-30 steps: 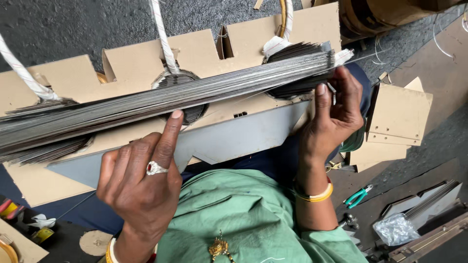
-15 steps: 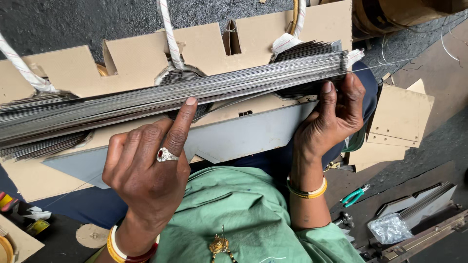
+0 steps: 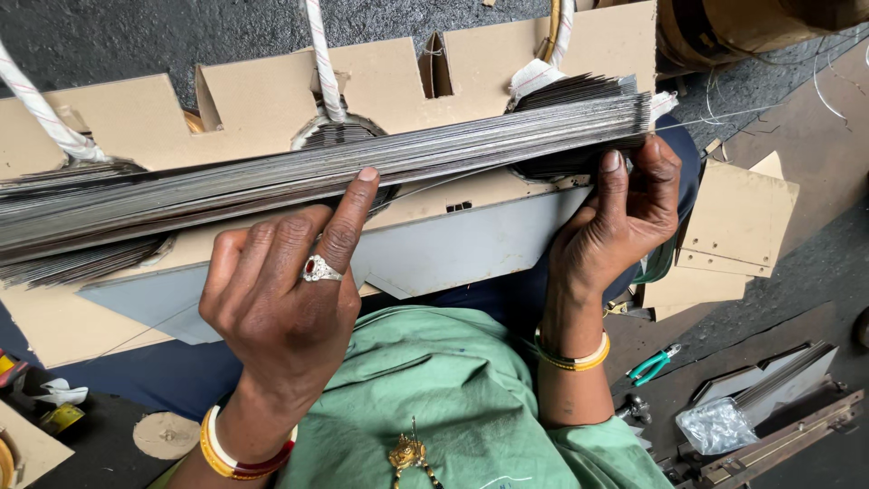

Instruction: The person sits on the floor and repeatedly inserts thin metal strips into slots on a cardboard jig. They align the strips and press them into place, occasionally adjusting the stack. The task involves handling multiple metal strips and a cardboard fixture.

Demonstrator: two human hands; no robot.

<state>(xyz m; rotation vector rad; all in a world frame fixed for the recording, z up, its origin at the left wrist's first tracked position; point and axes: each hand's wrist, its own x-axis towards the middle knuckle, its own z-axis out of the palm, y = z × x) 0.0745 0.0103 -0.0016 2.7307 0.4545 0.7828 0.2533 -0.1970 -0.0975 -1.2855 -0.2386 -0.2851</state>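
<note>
A long thick stack of thin grey metal strips (image 3: 317, 177) lies across a notched brown board frame (image 3: 253, 100) that rests over my lap. My left hand (image 3: 285, 290), wearing a ring, has its fingers spread, and its fingertip presses on the lower edge of the stack near the middle. My right hand (image 3: 625, 213) grips the stack's right end, thumb on the front edge and fingers curled behind. White ropes (image 3: 321, 63) run down into round holes in the board, where more strip ends show.
Loose brown board pieces (image 3: 733, 226) lie on the floor at right. Green-handled pliers (image 3: 654, 364), a clear plastic bag (image 3: 715, 424) and a flat metal part (image 3: 778, 380) sit at lower right. A grey sheet (image 3: 462, 249) hangs under the board.
My left hand has slid to the right along the lower edge of the stack and risen a little. My right hand has stayed at the right end.
</note>
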